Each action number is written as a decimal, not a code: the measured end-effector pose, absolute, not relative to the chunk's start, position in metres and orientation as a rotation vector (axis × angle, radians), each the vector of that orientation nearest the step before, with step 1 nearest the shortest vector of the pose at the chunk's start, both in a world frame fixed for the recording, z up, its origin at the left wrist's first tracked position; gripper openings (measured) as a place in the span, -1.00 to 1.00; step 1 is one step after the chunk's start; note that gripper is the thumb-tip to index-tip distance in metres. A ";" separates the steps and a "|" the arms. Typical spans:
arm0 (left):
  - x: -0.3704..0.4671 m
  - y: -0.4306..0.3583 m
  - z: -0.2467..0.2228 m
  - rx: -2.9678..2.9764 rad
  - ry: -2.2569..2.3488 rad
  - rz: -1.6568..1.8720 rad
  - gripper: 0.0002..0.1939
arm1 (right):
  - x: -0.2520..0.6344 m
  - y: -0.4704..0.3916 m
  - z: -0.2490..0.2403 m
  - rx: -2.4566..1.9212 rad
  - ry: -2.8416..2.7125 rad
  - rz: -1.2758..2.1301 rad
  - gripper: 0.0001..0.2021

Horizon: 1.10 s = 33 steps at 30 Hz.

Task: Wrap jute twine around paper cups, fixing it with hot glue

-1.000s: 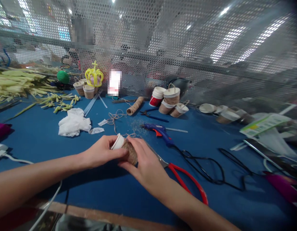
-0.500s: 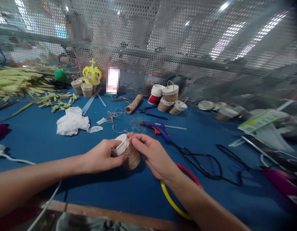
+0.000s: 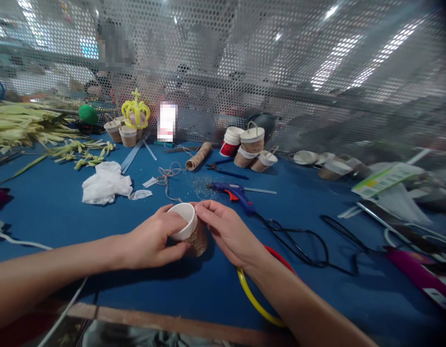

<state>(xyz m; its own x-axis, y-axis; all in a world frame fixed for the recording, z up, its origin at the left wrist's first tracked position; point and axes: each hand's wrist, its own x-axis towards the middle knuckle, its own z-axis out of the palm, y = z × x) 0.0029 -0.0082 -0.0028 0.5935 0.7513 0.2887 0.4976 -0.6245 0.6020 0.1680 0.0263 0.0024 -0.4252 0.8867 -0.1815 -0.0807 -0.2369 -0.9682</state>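
Observation:
A white paper cup (image 3: 187,230), its lower part wrapped in brown twine, is tilted above the table with its mouth towards me. My left hand (image 3: 161,237) grips it from the left, fingers inside the mouth and thumb against the outside. On the right side of the rim, my right hand (image 3: 223,224) pinches with thumb and forefinger; whether a strand of twine is between them is hidden. Loose twine (image 3: 167,177) lies tangled behind the cup, one end running towards it. Farther back rests a twine roll (image 3: 199,157).
A blue glue gun (image 3: 232,190) with a black cable (image 3: 313,262) lies to the right. Pliers (image 3: 228,172) and several twine-wrapped cups (image 3: 252,142) stand behind. White lace (image 3: 106,183) lies left. A red-and-yellow ring (image 3: 255,303) is under my right forearm. Perforated metal panel (image 3: 208,62) closes the back.
The cup has turned so its mouth faces me more. My left fingers reach deeper inside it, and my right fingertips now pinch at the rim. The view has shifted slightly.

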 end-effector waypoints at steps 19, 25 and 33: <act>0.002 -0.007 -0.002 2.176 1.028 0.680 -0.90 | 0.169 0.031 0.000 -1.005 -1.215 1.725 -0.81; 0.002 -0.006 -0.002 1.763 0.987 0.642 -0.82 | 0.170 0.031 0.000 -0.988 -1.292 1.517 -0.85; 0.004 -0.007 -0.002 1.589 0.937 0.670 -0.81 | 0.171 0.032 -0.003 -1.015 -1.379 1.386 -0.87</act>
